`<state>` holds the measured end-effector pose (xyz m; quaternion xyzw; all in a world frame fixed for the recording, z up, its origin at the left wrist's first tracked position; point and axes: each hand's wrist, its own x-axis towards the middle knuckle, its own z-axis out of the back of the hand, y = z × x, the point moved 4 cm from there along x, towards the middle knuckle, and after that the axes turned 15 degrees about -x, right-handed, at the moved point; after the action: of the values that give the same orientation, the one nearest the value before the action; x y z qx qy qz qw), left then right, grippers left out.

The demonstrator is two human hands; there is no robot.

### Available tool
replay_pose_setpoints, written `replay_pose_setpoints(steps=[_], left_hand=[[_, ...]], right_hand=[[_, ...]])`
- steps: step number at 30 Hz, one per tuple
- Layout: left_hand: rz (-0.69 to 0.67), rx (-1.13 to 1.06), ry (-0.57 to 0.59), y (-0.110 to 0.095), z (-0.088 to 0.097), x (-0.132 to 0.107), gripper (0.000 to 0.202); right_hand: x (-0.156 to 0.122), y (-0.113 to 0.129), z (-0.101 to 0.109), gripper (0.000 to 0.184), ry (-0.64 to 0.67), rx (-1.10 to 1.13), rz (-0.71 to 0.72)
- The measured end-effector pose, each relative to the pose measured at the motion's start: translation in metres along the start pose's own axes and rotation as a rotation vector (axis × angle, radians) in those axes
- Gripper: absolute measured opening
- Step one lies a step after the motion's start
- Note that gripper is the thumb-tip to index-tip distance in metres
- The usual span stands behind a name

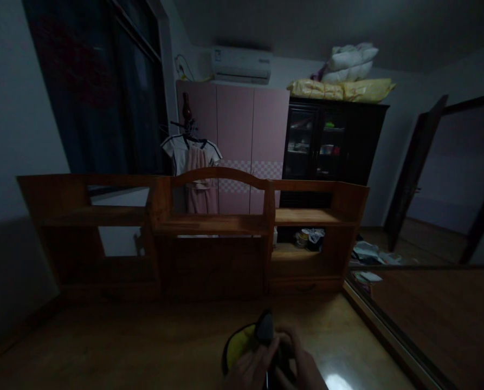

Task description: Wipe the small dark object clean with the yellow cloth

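Low in the head view, both of my hands work close together on a soft-looking yellow item with black edging (pixel 238 345). A dark grey rounded flap (pixel 265 327) stands up at its top. Its kind is not plain in this dim light. My left hand (pixel 250 369) is closed against the near side of it, just under the grey flap. My right hand (pixel 294 355) has its fingers bent and pinched together at the right edge of the flap. Dark material shows between the two hands, and their lower parts run out of the frame.
A wooden surface (pixel 144 336) lies beneath, with a wooden shelf unit (pixel 211 223) along its far side. A ledge with a rail (pixel 388 333) borders it at right. Beyond stand a pink wardrobe (pixel 233 124), a dark cabinet (pixel 357 146) and an open door (pixel 416 168).
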<state>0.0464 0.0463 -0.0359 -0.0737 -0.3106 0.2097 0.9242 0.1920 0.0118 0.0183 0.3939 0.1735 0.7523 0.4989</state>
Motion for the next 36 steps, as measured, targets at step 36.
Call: replay_pose_setpoints(steps=[36], left_hand=[[0.384,-0.165,0.280,-0.016,0.015,0.003,0.090]], right_hand=[[0.000,0.020,0.016,0.037,0.163,0.001,0.039]])
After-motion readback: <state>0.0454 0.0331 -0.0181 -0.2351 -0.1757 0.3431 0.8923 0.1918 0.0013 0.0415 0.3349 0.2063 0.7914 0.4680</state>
